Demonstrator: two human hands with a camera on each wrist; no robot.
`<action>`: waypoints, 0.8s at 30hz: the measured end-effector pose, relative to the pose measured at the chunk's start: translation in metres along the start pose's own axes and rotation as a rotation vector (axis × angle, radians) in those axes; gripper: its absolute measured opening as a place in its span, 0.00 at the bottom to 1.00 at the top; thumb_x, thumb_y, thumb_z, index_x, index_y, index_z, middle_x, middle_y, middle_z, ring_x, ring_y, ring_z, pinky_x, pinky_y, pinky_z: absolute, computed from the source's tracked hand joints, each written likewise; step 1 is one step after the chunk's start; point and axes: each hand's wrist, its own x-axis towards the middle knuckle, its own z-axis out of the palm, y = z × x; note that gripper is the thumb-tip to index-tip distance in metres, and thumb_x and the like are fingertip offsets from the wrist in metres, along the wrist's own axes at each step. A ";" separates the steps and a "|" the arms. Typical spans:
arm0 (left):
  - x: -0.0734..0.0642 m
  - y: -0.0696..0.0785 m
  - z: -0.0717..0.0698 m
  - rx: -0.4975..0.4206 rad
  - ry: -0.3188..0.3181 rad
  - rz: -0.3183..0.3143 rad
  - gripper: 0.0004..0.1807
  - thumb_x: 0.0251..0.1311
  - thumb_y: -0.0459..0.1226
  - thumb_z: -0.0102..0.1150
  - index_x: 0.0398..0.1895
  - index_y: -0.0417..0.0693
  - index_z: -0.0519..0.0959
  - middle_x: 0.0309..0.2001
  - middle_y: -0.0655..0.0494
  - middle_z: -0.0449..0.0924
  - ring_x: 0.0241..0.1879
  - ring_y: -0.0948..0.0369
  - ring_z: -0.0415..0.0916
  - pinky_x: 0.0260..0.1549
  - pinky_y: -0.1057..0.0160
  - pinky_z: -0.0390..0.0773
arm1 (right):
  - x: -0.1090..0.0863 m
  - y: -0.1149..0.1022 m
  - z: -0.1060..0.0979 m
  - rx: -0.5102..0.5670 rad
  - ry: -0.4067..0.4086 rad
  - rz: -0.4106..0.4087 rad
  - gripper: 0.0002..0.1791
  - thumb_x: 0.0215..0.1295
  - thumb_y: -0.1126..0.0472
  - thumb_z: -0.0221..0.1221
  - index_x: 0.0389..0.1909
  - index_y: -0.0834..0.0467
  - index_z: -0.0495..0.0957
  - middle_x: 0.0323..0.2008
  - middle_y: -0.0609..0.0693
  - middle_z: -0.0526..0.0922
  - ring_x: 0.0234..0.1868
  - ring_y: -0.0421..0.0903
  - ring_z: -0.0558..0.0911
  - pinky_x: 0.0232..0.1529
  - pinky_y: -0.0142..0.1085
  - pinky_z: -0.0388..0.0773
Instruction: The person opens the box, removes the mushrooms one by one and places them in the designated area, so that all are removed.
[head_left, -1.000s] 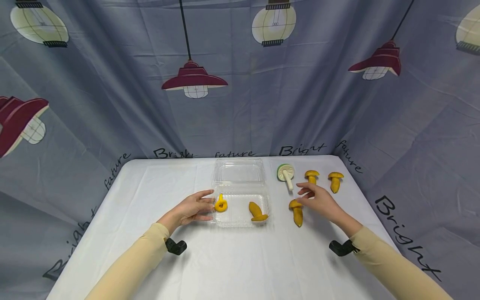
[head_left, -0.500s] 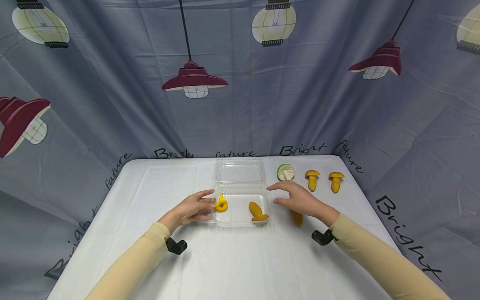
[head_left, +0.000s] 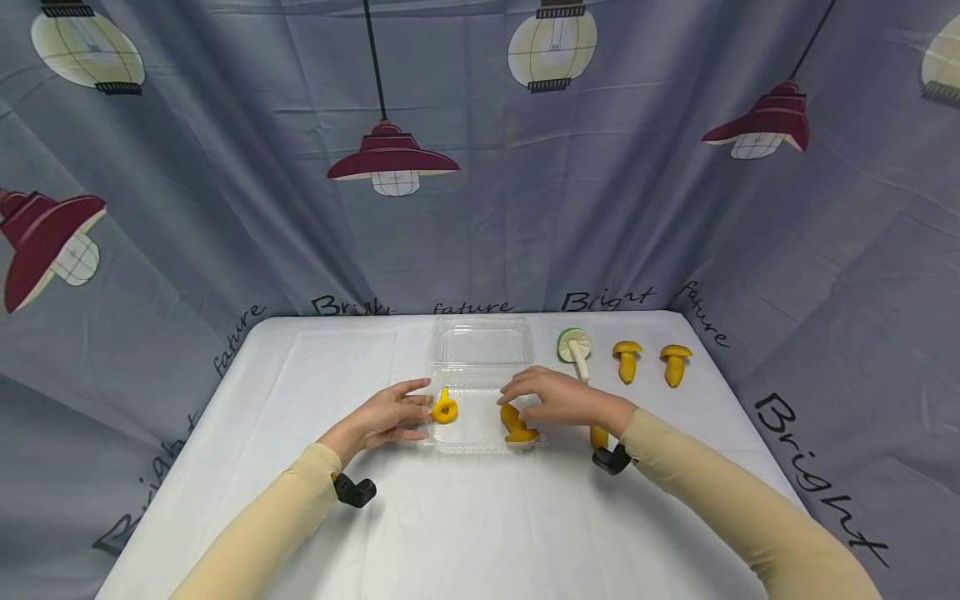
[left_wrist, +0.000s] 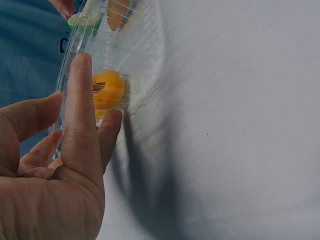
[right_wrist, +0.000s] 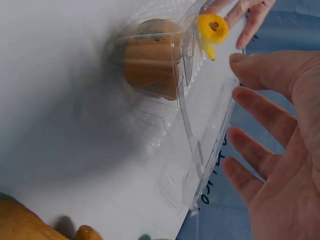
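A clear plastic clamshell box (head_left: 476, 429) lies with its lid folded back on the white table. Inside it are a small yellow ring-topped toy mushroom (head_left: 445, 410) at the left and a brownish-yellow toy mushroom (head_left: 516, 427) at the right. My left hand (head_left: 378, 421) rests its extended fingers at the box's left side. Over the box's right part hovers my right hand (head_left: 558, 398), fingers spread and holding nothing; in the right wrist view its thumb and fingers (right_wrist: 265, 115) stand apart from the brown mushroom (right_wrist: 152, 60).
Right of the box, a green-capped white mushroom (head_left: 574, 344) and two brownish-yellow ones, a nearer (head_left: 627, 360) and a farther-right (head_left: 676, 364), lie on the table. Another brownish mushroom (head_left: 598, 437) is partly hidden under the right wrist. A grey-blue printed curtain (head_left: 480, 242) hangs behind.
My right hand has moved left from above the loose mushrooms to over the right side of the box. The left hand and the mushrooms stay where they were.
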 end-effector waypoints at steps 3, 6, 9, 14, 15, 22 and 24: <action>0.000 0.000 0.000 0.001 0.001 -0.004 0.39 0.71 0.26 0.58 0.81 0.53 0.57 0.77 0.36 0.56 0.62 0.47 0.76 0.46 0.54 0.88 | 0.006 -0.001 0.000 -0.006 -0.044 -0.003 0.19 0.68 0.66 0.63 0.58 0.50 0.85 0.62 0.45 0.81 0.69 0.50 0.70 0.70 0.49 0.70; 0.000 0.000 0.000 0.000 0.003 -0.006 0.39 0.71 0.26 0.58 0.81 0.53 0.58 0.77 0.37 0.57 0.62 0.48 0.76 0.46 0.54 0.88 | 0.012 0.000 0.001 -0.003 -0.097 -0.005 0.20 0.67 0.69 0.62 0.57 0.51 0.86 0.63 0.49 0.81 0.69 0.50 0.70 0.70 0.49 0.70; 0.000 0.000 0.000 -0.002 0.003 -0.007 0.39 0.70 0.26 0.58 0.81 0.53 0.57 0.77 0.37 0.57 0.62 0.47 0.76 0.46 0.54 0.88 | 0.016 0.001 0.002 0.003 -0.146 0.010 0.20 0.66 0.71 0.62 0.54 0.50 0.87 0.62 0.48 0.81 0.68 0.49 0.70 0.70 0.47 0.69; 0.001 -0.001 0.000 -0.003 0.003 -0.011 0.40 0.70 0.26 0.59 0.81 0.53 0.57 0.77 0.37 0.56 0.62 0.47 0.76 0.47 0.53 0.87 | 0.021 -0.002 0.003 0.006 -0.199 0.040 0.22 0.62 0.75 0.60 0.48 0.50 0.89 0.61 0.47 0.81 0.67 0.49 0.71 0.68 0.46 0.71; 0.001 -0.001 0.000 -0.003 0.004 -0.011 0.40 0.70 0.26 0.59 0.81 0.53 0.57 0.77 0.37 0.56 0.62 0.47 0.76 0.47 0.53 0.87 | 0.021 -0.003 0.003 0.006 -0.206 0.041 0.22 0.61 0.76 0.60 0.47 0.50 0.90 0.61 0.47 0.81 0.66 0.49 0.71 0.67 0.46 0.71; 0.001 -0.001 0.001 -0.006 0.009 -0.011 0.40 0.70 0.25 0.59 0.81 0.53 0.58 0.77 0.36 0.56 0.61 0.47 0.77 0.46 0.53 0.88 | 0.026 -0.006 0.003 -0.017 -0.237 0.050 0.26 0.60 0.80 0.57 0.44 0.49 0.90 0.60 0.46 0.82 0.64 0.47 0.72 0.68 0.44 0.71; 0.001 -0.001 0.000 -0.006 0.009 -0.011 0.40 0.69 0.25 0.59 0.81 0.53 0.58 0.77 0.36 0.56 0.61 0.47 0.77 0.46 0.53 0.88 | 0.028 -0.006 0.004 -0.028 -0.247 0.049 0.27 0.59 0.81 0.56 0.43 0.48 0.91 0.59 0.45 0.82 0.64 0.46 0.73 0.68 0.44 0.71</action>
